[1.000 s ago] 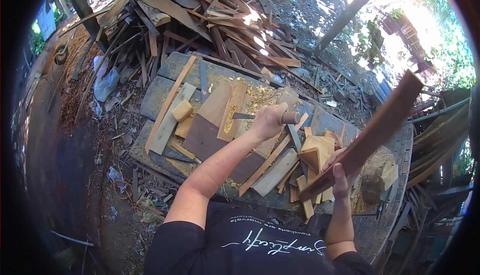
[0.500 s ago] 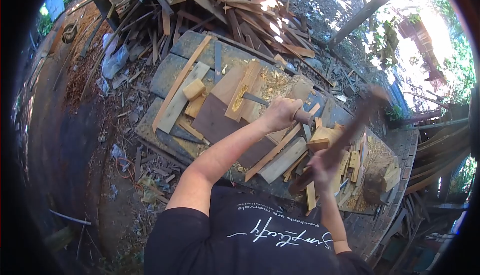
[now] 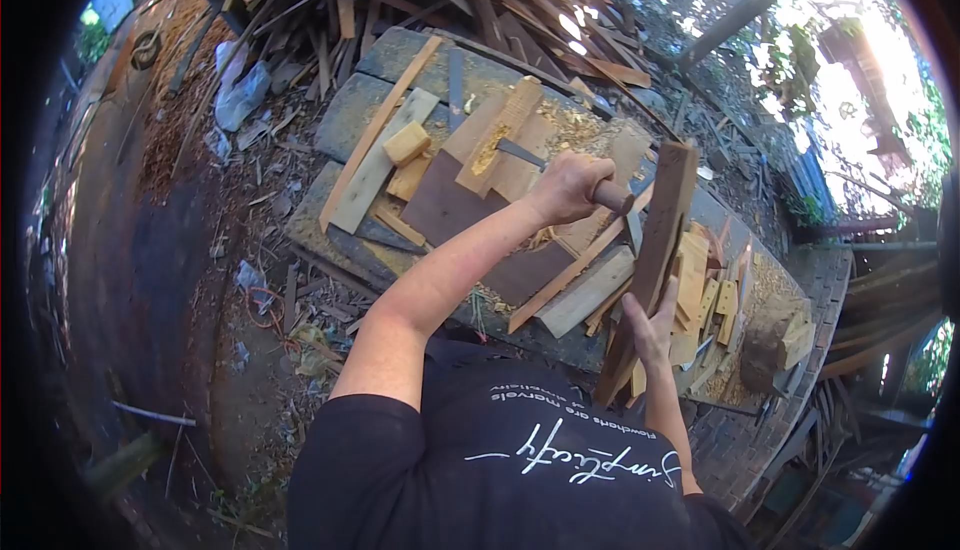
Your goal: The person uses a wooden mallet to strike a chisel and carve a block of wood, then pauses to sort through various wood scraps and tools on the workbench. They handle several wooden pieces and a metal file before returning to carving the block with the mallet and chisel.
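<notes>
My left hand (image 3: 575,188) is closed round the wooden handle of a chisel (image 3: 522,156), whose blade reaches left to a light wooden block (image 3: 505,130). The blade's tip rests at a chip-filled recess in that block. Wood chips (image 3: 487,158) lie around the tip. A long, dark wooden club (image 3: 664,225) is in my right hand (image 3: 652,328), gripped low near my shirt. Its upper part stands just right of the chisel handle's end, with a small gap between them. Under the block are a dark board (image 3: 440,206) and a lighter board.
A worn workbench (image 3: 345,120) carries a long strip (image 3: 380,135), a small block (image 3: 407,144) and several offcuts (image 3: 727,300). A stump-like block (image 3: 775,345) stands at the right. Behind is a scrap wood pile (image 3: 500,10); a plastic bag (image 3: 240,95) lies left.
The club, blurred and slanting to the right before, now stands steeper and nearer the chisel handle. My left hand still holds the chisel at the block. The whole view has shifted slightly.
</notes>
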{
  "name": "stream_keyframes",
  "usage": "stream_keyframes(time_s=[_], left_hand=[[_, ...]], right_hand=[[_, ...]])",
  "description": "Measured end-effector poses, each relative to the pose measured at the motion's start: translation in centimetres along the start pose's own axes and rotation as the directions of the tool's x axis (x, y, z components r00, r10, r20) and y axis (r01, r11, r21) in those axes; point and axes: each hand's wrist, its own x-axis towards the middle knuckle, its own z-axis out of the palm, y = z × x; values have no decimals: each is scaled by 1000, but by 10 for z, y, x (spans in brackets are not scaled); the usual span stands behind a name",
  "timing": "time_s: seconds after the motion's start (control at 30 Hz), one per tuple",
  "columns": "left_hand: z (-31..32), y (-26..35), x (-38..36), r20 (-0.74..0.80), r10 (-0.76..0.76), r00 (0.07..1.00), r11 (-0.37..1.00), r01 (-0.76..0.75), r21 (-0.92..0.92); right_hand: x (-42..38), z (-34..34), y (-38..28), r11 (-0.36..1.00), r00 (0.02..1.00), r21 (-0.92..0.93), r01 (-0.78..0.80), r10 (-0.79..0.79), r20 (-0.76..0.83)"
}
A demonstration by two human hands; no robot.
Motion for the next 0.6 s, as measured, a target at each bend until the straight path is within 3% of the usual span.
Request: stream_keyframes(time_s=[0.1,0.23,0.3,0.43,0.5,0.57,0.6], left_hand=[[-13,4,2,-38,3,999,999,-4,-47],[-34,5,4,-76,-58,995,985,45,-167],[-41,3,5,-199,-139,970,959,82,-270],[-54,-4,7,-280,-310,909,885,168,-433],[-69,-10,7,-284,-314,906,886,172,-432],[-83,-18,8,-296,-442,847,780,200,-593],[-90,-22,8,-329,-460,825,779,197,-595]], right_hand=[[-11,15,13,989,988,-103,-102,113,107],[-7,28,39,987,982,-73,-146,153,107],[0,34,39,987,985,-83,-137,145,99],[23,45,48,976,972,-172,-134,163,169],[35,51,58,969,977,-223,-110,146,155],[47,56,58,917,968,-386,-96,176,178],[51,58,60,921,969,-378,-99,176,176]])
